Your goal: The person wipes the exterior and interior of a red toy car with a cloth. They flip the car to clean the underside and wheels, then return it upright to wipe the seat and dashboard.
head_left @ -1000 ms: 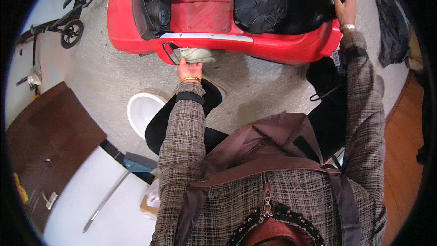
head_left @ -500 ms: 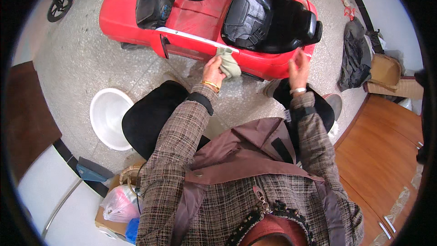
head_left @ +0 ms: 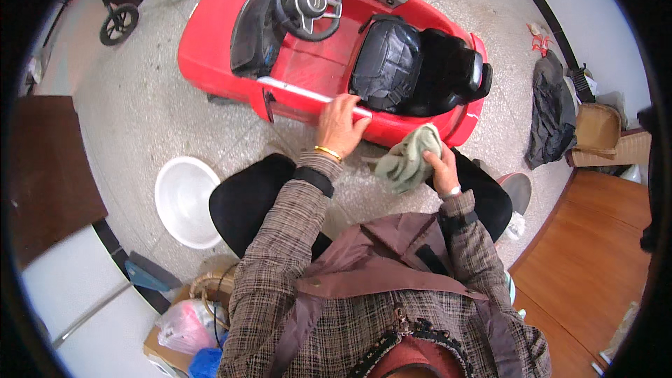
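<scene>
Pointing upper-left, red toy car (head_left: 231, 56), right hand (head_left: 442, 168) clutching cloth (head_left: 408, 159).

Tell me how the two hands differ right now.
The left hand lies flat and open on the red toy car's side rail; the right hand is closed around a grey-green cloth, off the car. The left wrist wears a gold bangle, the right a pale band. Both sleeves are plaid.

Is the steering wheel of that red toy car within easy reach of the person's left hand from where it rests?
Probably yes: the left hand rests on the red toy car side, and nothing blocks the open cockpit up to the steering wheel.
</scene>
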Demonstrator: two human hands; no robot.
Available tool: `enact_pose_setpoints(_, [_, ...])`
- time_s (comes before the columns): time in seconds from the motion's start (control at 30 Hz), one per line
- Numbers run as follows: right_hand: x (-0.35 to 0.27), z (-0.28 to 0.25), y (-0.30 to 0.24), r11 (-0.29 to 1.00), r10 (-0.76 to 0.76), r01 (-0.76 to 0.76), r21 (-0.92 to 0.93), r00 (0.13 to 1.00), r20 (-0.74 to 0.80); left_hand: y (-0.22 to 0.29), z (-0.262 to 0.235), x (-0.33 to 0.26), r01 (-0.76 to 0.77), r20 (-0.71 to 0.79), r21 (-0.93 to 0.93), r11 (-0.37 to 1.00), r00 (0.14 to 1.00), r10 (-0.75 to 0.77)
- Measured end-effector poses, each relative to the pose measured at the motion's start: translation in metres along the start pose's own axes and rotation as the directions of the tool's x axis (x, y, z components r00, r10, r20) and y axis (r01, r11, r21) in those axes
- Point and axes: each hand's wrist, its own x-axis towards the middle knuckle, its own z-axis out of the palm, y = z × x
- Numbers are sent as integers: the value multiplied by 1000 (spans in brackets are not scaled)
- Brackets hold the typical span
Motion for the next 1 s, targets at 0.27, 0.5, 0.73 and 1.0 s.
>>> enact_pose_setpoints(0.27, [-14, -20, -42, 993, -96, 101, 66, 993, -69, -51, 13, 41, -261, 522, 624, 736, 841, -144])
enact_pose_setpoints(0.5, [-8, -24, -44, 976, -96, 115, 187, 989, -109, -64, 10, 60, -414, 688, 500, 760, 723, -59])
enact_pose_setpoints(0.73, [-3, -41, -59, 978, -80, 77, 195, 997, 5, -57, -1, 67, -436, 762, 474, 765, 639, -108])
enact_pose_setpoints(1.0, [-14, -54, -52, 995, -55, 61, -73, 995, 81, -16, -28, 74, -458, 791, 419, 784, 608, -68])
